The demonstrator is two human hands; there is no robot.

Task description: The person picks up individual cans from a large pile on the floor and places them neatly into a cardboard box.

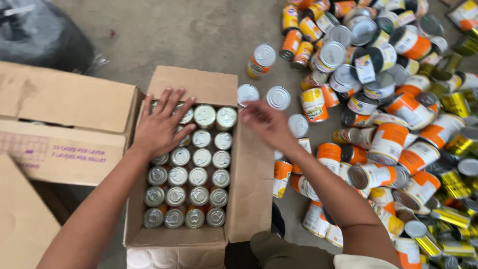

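The left hand (162, 124) lies flat, fingers spread, on the upright cans (191, 177) packed in rows inside the open cardboard box (249, 189). The right hand (266, 122), blurred and holding nothing, hovers over the box's right flap, nearer the loose cans (278, 97) standing upright just beyond it on the floor (199, 35).

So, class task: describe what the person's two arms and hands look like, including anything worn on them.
Both forearms are bare. The left hand and right hand have no gloves, rings or watch visible. A pale sleeve edge shows at the right upper arm.
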